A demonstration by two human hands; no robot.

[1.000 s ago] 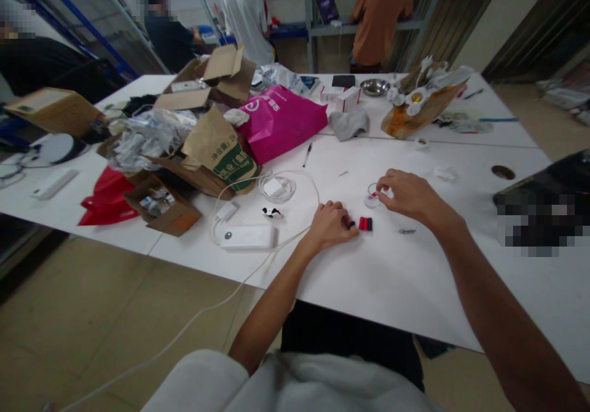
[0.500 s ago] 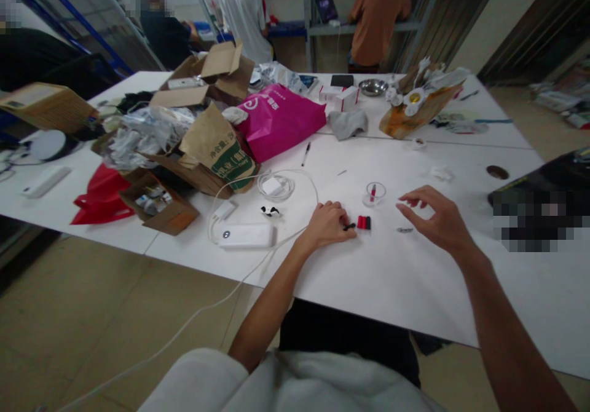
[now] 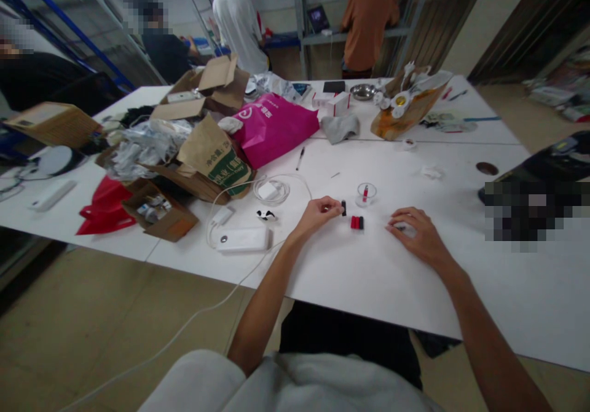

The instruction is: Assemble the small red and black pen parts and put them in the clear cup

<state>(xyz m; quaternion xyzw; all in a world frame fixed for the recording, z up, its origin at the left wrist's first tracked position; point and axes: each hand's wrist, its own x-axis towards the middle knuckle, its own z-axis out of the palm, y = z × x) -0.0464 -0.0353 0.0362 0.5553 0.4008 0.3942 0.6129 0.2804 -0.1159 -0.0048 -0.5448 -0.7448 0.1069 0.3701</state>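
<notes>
My left hand (image 3: pixel 317 211) rests on the white table (image 3: pixel 369 277) and pinches a small black piece (image 3: pixel 343 208) at its fingertips. Just right of it lie two small red and black pieces (image 3: pixel 356 222). A little behind them stands a small clear round dish (image 3: pixel 366 194) with a red piece inside. Further right, my right hand (image 3: pixel 415 233) lies palm down on the table with its fingers spread. Whatever is under its fingertips is hidden.
Left of my hands are a white power bank (image 3: pixel 242 238) with a trailing cable, a coiled charger (image 3: pixel 271 190), a brown paper bag (image 3: pixel 216 157), a pink bag (image 3: pixel 271 126) and cardboard boxes (image 3: pixel 161 212). A pen (image 3: pixel 300 157) lies behind. Other people stand at the far shelves.
My right hand left the clear dish, moved right and came down flat where a small metal part lay. My left hand lifted slightly with the black piece.
</notes>
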